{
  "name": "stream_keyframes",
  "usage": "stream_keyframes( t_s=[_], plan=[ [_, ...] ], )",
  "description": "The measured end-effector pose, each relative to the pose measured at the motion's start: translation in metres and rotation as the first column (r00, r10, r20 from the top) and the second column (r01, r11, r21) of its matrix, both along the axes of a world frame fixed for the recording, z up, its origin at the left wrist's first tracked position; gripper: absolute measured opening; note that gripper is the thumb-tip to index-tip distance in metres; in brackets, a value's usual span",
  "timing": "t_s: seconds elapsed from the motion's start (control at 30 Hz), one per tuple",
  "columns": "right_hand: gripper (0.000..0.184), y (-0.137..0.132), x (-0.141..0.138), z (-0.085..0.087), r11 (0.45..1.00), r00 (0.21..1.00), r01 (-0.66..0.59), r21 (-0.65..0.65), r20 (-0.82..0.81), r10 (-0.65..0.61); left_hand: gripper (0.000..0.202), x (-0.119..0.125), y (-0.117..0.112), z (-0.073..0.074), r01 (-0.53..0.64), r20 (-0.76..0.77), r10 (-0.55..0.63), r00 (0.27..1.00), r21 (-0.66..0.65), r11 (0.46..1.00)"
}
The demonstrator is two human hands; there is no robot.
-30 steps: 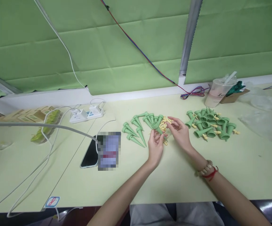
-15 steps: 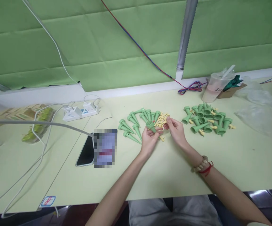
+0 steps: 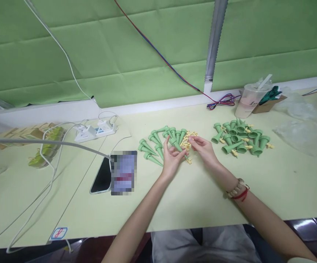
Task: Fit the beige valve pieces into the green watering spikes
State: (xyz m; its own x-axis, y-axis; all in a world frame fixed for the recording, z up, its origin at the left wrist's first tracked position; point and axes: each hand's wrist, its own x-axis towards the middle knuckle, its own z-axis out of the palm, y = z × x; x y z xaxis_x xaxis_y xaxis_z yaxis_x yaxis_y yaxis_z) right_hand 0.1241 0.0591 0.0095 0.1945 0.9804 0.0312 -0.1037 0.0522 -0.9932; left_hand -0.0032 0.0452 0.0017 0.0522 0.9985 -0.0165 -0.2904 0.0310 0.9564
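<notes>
My left hand (image 3: 170, 161) is closed around a green plastic cone-shaped spike (image 3: 177, 145), its wide end up and away from me and its narrow end pointing toward my right hand. A small yellow plastic piece (image 3: 189, 161) shows at or just below the narrow end; I cannot tell if it is attached. My right hand (image 3: 205, 149) has thumb and forefinger pinched together beside the pile of yellow pieces (image 3: 191, 134); what they grip is too small to make out. Behind my left hand several loose green spikes (image 3: 153, 137) lie fanned out.
On the right lies a heap of green spikes with yellow pieces (image 3: 240, 137). Behind it stand a drink cup (image 3: 248, 102) and a small carton (image 3: 269, 105); plastic bags (image 3: 297, 137) lie beyond. Left are a phone (image 3: 101, 177), a power strip (image 3: 96, 133) and loose white cables (image 3: 54, 160).
The green spike in my left hand has tilted, and the left fingers have spread somewhat. My right fingertips have shifted slightly left and down. The view has moved a little.
</notes>
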Motion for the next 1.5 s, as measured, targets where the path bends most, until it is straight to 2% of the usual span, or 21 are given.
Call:
stream_keyframes(
  t_s=[0.13, 0.33, 0.53, 0.87, 1.03, 1.13, 1.23, 1.33, 1.43, 1.5],
  plan=[
    [0.034, 0.000, -0.001, 0.000, 0.998, 0.999, -0.025, 0.064, 0.042, 0.023, 0.086, 0.000, -0.004, 0.005, -0.003, -0.062, 0.005, 0.998, 0.036, 0.999],
    [0.020, -0.004, -0.001, 0.003, 0.969, 0.968, -0.195, 0.153, 0.192, 0.164, 0.072, 0.001, -0.007, 0.004, 0.042, -0.134, -0.036, 0.990, 0.041, 0.998],
    [0.013, -0.005, 0.003, 0.003, 0.964, 0.924, -0.180, 0.197, 0.371, 0.097, 0.070, 0.001, -0.007, 0.002, 0.042, -0.207, -0.031, 0.978, 0.049, 0.998],
    [0.010, -0.011, -0.004, 0.002, 0.953, 0.892, -0.144, 0.268, 0.451, 0.008, 0.058, -0.006, -0.009, -0.007, -0.016, -0.464, 0.128, 0.877, 0.238, 0.971],
    [0.010, -0.016, -0.009, 0.003, 0.951, 0.903, -0.149, 0.271, 0.430, 0.019, 0.056, -0.005, -0.016, -0.010, -0.077, -0.475, 0.217, 0.853, 0.298, 0.951],
    [0.011, -0.018, -0.011, 0.002, 0.956, 0.920, -0.154, 0.251, 0.389, 0.046, 0.051, -0.006, -0.018, -0.010, -0.071, -0.554, 0.264, 0.790, 0.345, 0.936],
    [0.018, -0.016, -0.012, 0.002, 0.972, 0.956, -0.184, 0.144, 0.257, 0.143, 0.047, -0.007, -0.019, -0.008, -0.034, -0.649, 0.300, 0.699, 0.388, 0.921],
    [0.029, -0.012, -0.010, 0.003, 0.976, 0.972, -0.214, 0.050, 0.110, 0.207, 0.055, -0.007, -0.019, -0.001, 0.009, -0.694, 0.317, 0.646, 0.422, 0.907],
    [0.033, -0.008, -0.007, 0.005, 0.985, 0.985, -0.172, 0.014, 0.011, 0.172, 0.069, -0.004, -0.020, 0.010, 0.025, -0.673, 0.284, 0.683, 0.411, 0.911],
    [0.034, -0.007, -0.006, 0.003, 0.989, 0.989, -0.146, -0.007, -0.033, 0.146, 0.067, -0.002, -0.020, 0.016, 0.012, -0.575, 0.216, 0.789, 0.366, 0.930]
  ],
)
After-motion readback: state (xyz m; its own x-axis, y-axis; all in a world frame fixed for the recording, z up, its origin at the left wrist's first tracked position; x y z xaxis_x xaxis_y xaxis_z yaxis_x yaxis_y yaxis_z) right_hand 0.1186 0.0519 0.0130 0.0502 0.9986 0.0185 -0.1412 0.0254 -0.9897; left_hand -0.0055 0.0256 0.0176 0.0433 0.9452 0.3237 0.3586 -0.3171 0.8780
